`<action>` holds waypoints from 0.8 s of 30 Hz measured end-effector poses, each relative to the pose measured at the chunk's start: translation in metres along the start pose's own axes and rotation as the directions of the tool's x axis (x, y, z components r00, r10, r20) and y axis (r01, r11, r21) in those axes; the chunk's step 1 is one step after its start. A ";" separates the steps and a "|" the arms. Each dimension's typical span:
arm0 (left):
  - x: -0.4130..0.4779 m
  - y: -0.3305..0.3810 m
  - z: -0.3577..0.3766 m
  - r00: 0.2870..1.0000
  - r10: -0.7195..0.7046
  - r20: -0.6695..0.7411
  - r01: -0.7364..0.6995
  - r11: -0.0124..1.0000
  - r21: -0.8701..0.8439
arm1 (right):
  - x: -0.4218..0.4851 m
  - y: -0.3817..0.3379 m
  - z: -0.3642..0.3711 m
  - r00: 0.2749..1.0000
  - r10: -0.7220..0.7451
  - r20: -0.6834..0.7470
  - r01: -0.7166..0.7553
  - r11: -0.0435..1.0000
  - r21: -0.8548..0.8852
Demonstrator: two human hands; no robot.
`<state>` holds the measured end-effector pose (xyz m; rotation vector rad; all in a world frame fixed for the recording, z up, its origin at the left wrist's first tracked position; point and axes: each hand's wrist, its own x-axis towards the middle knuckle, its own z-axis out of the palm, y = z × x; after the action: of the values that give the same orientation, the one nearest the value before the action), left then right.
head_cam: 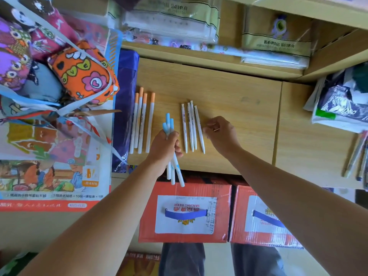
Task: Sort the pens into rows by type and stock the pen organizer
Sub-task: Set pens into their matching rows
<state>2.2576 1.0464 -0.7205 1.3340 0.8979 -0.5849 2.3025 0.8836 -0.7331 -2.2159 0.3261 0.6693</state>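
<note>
On the wooden desk (229, 92) lie two rows of white pens. Several orange-capped pens (141, 120) form the left row. Several all-white pens (192, 128) form a row to the right. My left hand (165, 148) sits between the rows, shut on a bundle of blue-capped pens (168, 124) whose lower ends stick out below the fist. My right hand (221, 134) hovers just right of the white pens with its fingers curled near the outermost pen; whether it touches one cannot be told. No pen organizer shows.
Patterned fabric pouches (83, 72) and picture packs (49, 176) crowd the left. A blue wrapped item (125, 108) borders the orange-capped row. Two red cardboard boxes (185, 212) stand below the desk's front edge. Packaged goods (274, 44) fill the back shelf; bags (342, 104) lie at right.
</note>
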 end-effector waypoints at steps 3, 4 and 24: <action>0.005 0.001 0.002 0.999 0.028 -0.039 -0.028 0.999 -0.017 | -0.006 0.000 -0.001 0.998 -0.065 0.008 0.065 0.998 -0.023; 0.008 0.001 0.002 0.997 0.048 -0.063 -0.049 0.999 -0.002 | -0.008 0.000 -0.001 0.997 -0.081 0.010 0.081 0.996 -0.024; 0.053 0.024 0.003 0.853 0.507 -0.127 -0.210 0.554 0.805 | 0.016 -0.019 0.034 0.997 -0.065 -0.048 0.044 0.936 -0.348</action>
<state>2.3066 1.0544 -0.7510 2.4244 0.5987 -0.4033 2.3112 0.9215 -0.7492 -2.5744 0.1840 0.6735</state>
